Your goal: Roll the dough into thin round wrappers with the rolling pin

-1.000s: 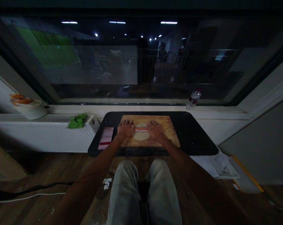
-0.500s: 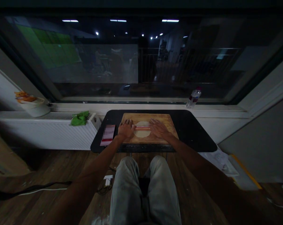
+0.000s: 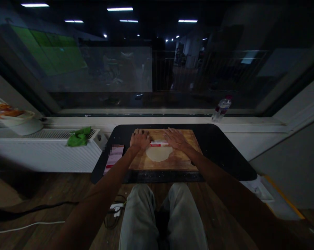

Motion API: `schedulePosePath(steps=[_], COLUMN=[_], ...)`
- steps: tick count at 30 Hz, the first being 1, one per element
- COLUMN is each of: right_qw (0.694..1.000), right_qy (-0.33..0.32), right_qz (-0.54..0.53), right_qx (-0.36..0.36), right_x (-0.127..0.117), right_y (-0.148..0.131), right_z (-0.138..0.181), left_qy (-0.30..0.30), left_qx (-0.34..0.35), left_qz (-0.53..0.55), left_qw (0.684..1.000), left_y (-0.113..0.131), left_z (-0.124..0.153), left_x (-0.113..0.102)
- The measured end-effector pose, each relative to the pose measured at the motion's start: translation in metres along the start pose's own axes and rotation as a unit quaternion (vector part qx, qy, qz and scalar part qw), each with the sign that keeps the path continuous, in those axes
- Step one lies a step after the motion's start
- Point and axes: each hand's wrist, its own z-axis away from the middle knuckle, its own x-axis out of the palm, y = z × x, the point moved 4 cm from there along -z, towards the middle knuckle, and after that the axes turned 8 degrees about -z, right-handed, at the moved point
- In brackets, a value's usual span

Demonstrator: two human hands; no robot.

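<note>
A rolling pin (image 3: 159,143) with red and white printing lies crosswise on a flat round of pale dough (image 3: 159,154), near its far edge. The dough rests on a wooden cutting board (image 3: 183,166). My left hand (image 3: 140,139) presses palm down over the pin's left end, its fingers pointing away and slightly bent. Over the right end lies my right hand (image 3: 176,139), flat, with fingers stretched forward. Both ends of the pin are hidden under the hands.
The board stands on a black table (image 3: 224,156). A phone (image 3: 114,158) lies on its left side. Beyond are a windowsill with a water bottle (image 3: 221,109), a radiator (image 3: 55,149) with a green cloth (image 3: 79,136), and a white pot (image 3: 23,123). Cables (image 3: 112,213) lie on the floor.
Both hands and the rolling pin have moved away from me, from the middle of the dough to its far part. More of the near dough shows. The camera view has shifted slightly.
</note>
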Motion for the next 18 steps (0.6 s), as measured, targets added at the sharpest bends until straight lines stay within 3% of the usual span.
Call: schedulePosePath(steps=[11,18], right_qw=[0.997,0.998], right_qy=[0.033,0.054], right_qz=[-0.041,-0.028], right_qx=[-0.059,0.0], right_x=[0.011,0.012], right_y=[0.015,0.003], right_z=[-0.033,-0.005], left_qy=[-0.026,-0.065], left_qx=[0.003,0.014], left_qz=[-0.004,-0.021], left_qw=[1.0,0.998], left_y=[-0.002,-0.002], left_z=[-0.038,-0.04], left_x=[0.0,-0.001])
